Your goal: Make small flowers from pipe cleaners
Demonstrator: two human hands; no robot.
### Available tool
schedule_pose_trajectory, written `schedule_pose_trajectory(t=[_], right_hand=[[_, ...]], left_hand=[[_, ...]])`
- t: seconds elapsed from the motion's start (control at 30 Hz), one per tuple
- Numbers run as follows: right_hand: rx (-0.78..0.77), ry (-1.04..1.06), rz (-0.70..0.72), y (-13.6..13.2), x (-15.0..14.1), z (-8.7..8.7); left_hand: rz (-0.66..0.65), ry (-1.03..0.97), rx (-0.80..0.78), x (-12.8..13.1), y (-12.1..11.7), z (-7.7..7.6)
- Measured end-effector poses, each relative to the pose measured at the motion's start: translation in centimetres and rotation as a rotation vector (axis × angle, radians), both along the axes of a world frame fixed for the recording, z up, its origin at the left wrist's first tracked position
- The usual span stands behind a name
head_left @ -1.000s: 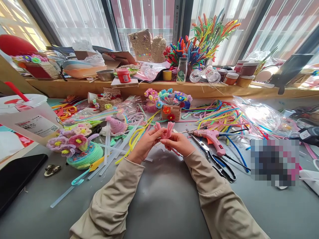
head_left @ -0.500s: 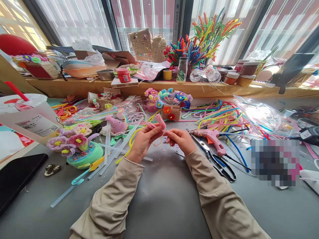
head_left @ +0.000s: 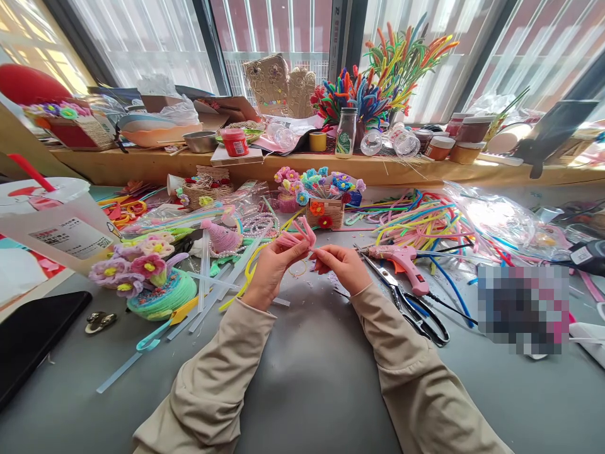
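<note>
Pink pipe cleaners (head_left: 307,231), bent into loops, are pinched between the fingers of my left hand (head_left: 275,265) above the middle of the table. My right hand (head_left: 344,268) is closed at the lower end of the same pink bundle, thumb against forefinger. What exactly sits between the right fingertips is too small to make out in full. Just right of that hand lie open-handled scissors (head_left: 401,302) and a pink glue gun (head_left: 401,265). Left of my left hand are clear glue sticks (head_left: 220,284) and a yellow pipe cleaner (head_left: 248,274).
A green pot of fuzzy flowers (head_left: 163,293), a plastic cup (head_left: 57,221) and a black phone (head_left: 40,340) stand or lie at left. Loose coloured pipe cleaners (head_left: 420,221) heap up at back right. A small flower basket (head_left: 326,214) stands behind my hands.
The pink loops have spread slightly apart and shifted a little to the right at their top. Both hands keep nearly the same place and grip.
</note>
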State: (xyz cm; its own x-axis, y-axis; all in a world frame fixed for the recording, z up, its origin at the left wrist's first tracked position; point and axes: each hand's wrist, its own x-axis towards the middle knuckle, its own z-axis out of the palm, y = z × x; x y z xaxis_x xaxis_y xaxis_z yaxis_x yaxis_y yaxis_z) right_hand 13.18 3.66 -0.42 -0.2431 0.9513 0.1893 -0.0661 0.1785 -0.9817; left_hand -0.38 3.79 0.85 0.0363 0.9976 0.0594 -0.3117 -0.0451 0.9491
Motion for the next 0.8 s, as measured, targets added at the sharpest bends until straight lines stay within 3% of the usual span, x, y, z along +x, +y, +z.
schedule_pose_trajectory(t=[0.1, 0.23, 0.4, 0.5, 0.8], right_hand=[[-0.050, 0.016, 0.038, 0.11, 0.02, -0.09], [0.022, -0.046, -0.057, 0.12, 0.13, -0.28], [0.409, -0.356, -0.283, -0.25, 0.20, -0.13], [0.595, -0.539, -0.310, -0.46, -0.01, -0.10], [0.959, -0.891, -0.386, -0.09, -0.43, -0.71]], left_hand=[[0.051, 0.073, 0.048, 0.13, -0.06, 0.10], [0.116, 0.157, 0.123, 0.21, -0.03, 0.05], [0.184, 0.206, 0.112, 0.09, 0.08, -0.28], [0.214, 0.208, 0.096, 0.06, 0.11, -0.39], [0.172, 0.214, 0.003, 0.05, 0.16, -0.62]])
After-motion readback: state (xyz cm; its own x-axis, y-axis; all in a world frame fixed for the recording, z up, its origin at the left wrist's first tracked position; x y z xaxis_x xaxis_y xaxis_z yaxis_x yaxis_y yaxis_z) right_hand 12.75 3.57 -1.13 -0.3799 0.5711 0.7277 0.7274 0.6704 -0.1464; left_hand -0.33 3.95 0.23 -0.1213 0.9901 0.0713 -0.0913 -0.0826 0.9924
